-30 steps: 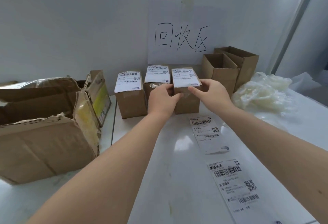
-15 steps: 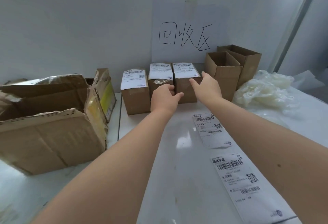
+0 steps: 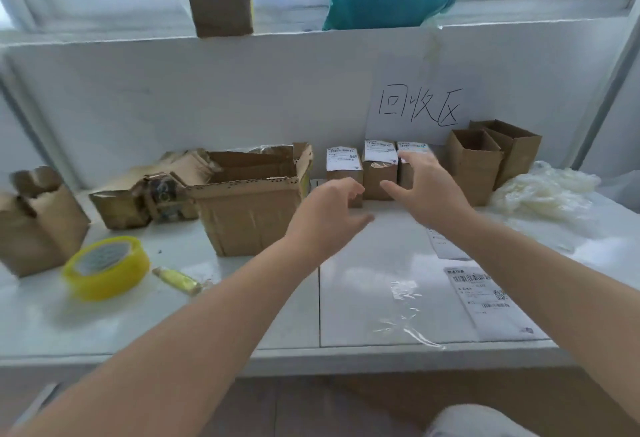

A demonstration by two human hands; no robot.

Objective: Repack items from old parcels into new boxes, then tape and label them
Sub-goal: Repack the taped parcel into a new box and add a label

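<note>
Three small labelled boxes stand in a row against the back wall: the left one (image 3: pixel 343 168), the middle one (image 3: pixel 379 170) and the right one (image 3: pixel 408 166), partly hidden by my right hand. My left hand (image 3: pixel 332 218) hovers in front of the left box with relaxed fingers, holding nothing. My right hand (image 3: pixel 427 190) is spread just in front of the right box, also holding nothing. Two open new boxes (image 3: pixel 474 163) stand to the right of the row. Two loose shipping labels (image 3: pixel 485 294) lie on the white table (image 3: pixel 363 280).
A large torn old parcel (image 3: pixel 252 208) sits left of centre, with more torn cartons (image 3: pixel 138 194) and another box (image 3: pixel 38 222) further left. A yellow tape roll (image 3: pixel 105 267) and a small yellow cutter (image 3: pixel 178 280) lie at front left. Crumpled plastic wrap (image 3: pixel 550 190) lies at right.
Both hands have let go of the right labelled box, now set in the row at the wall, and drawn back. The view has swung left and pulled back, showing the tape and old cartons.
</note>
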